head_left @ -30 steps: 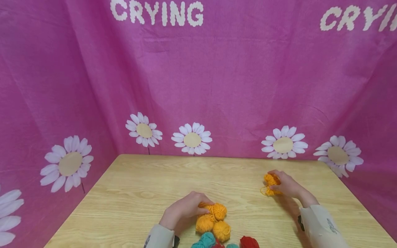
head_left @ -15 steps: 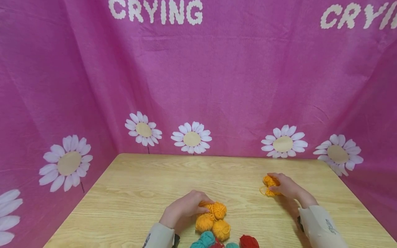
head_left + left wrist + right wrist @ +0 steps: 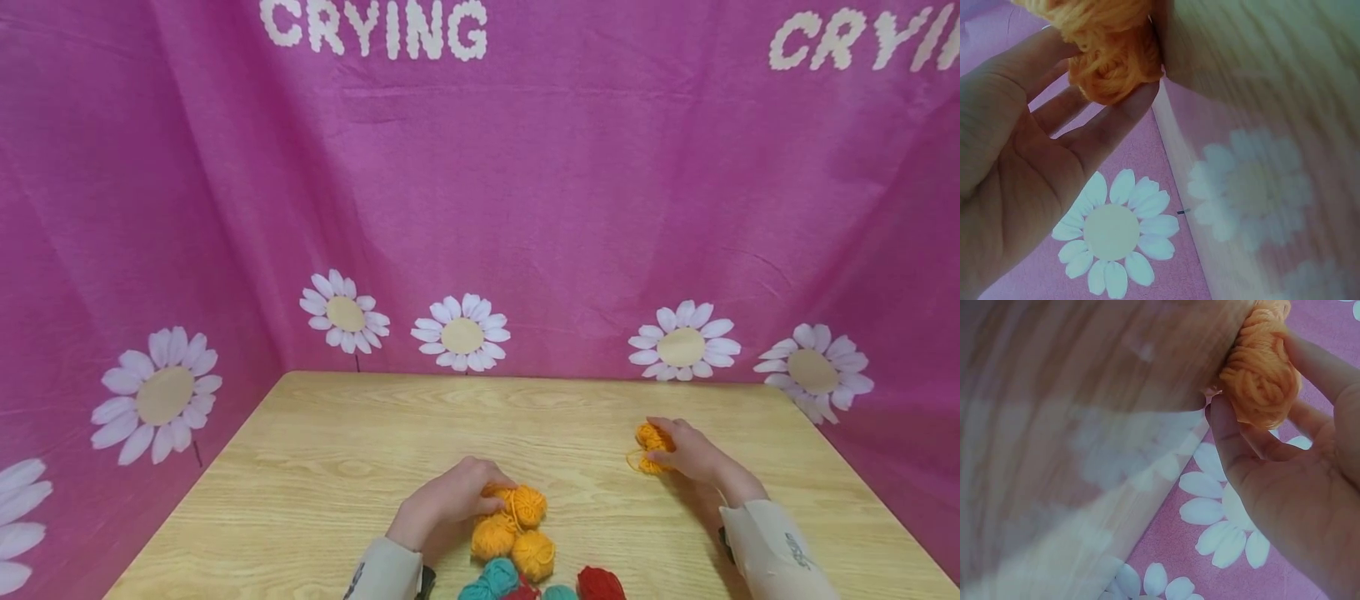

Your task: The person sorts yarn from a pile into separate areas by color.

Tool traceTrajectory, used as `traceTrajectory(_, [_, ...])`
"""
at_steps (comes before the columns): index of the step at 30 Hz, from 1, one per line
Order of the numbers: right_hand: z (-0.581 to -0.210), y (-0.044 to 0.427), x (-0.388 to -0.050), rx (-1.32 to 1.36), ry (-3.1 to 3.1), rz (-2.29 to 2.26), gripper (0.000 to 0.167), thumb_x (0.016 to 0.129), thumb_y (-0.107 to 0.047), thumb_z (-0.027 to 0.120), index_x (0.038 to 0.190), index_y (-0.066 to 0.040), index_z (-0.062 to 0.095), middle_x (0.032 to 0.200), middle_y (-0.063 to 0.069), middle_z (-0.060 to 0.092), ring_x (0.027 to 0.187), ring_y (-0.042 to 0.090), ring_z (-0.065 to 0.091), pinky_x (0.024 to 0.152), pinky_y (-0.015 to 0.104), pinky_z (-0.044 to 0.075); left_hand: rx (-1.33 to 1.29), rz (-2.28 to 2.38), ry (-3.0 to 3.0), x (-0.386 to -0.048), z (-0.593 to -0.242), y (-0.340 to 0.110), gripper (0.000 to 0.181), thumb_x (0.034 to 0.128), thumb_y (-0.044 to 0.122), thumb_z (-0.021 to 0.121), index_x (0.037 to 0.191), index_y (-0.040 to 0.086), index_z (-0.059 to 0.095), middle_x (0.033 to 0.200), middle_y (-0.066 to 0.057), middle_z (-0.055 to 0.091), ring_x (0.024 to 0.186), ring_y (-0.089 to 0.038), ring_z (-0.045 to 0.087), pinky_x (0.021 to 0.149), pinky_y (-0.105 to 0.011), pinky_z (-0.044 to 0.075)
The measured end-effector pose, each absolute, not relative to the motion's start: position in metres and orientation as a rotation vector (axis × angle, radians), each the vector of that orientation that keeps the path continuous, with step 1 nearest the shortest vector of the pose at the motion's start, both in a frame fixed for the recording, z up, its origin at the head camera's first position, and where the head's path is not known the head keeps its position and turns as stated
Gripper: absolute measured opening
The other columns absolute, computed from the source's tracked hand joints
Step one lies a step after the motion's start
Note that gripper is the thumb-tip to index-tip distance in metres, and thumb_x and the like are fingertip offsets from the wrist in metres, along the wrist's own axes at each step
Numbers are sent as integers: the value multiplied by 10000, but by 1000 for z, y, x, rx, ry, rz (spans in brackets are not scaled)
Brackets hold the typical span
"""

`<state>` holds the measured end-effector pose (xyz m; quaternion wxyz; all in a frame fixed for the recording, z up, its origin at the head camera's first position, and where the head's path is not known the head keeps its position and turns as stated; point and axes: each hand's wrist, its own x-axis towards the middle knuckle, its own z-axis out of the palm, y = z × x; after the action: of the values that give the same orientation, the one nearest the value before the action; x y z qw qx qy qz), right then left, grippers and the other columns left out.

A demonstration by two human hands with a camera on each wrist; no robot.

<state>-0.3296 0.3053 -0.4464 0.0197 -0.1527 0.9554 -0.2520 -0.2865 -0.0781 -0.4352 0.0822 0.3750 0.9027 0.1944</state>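
Near the front of the table, my left hand (image 3: 452, 498) grips an orange yarn ball (image 3: 1110, 69) at the back of a small cluster. Touching it or close by are more orange yarn balls (image 3: 534, 556). Farther off to the right, my right hand (image 3: 699, 454) holds another orange yarn ball (image 3: 1264, 381) between thumb and fingers, down at the tabletop. A loose strand of yarn loops out on that ball's left side. Part of each held ball is hidden behind the fingers.
Teal yarn balls (image 3: 498, 577) and a red yarn ball (image 3: 600, 583) lie at the bottom edge of the head view, partly cut off. The wooden table (image 3: 390, 425) ends at a purple curtain (image 3: 525, 208) printed with daisies.
Both hands stay almost where they were, each on its yarn ball. The whole head view has shifted very slightly.
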Motion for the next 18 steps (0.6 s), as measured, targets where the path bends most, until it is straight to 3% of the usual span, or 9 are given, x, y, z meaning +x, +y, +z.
traceTrajectory(8, [-450,306,-323,-428,2979,-840,696,920,-289,671,1411,114,387,1338,401,413,1197,549,414,1030,703,333,984,664,2707,-286,-433,-75,289,966,177,616,1246,189,687,1182,28,693,1066,-73,607,973,-255,521])
traceTrajectory(18, [-451,305,-311,-483,3144,-756,623,901,-274,693,1346,102,472,1264,365,490,1123,532,448,949,678,399,1060,720,2767,-294,-431,-67,295,973,164,606,1259,154,676,1182,-7,693,1088,-120,621,950,-240,532])
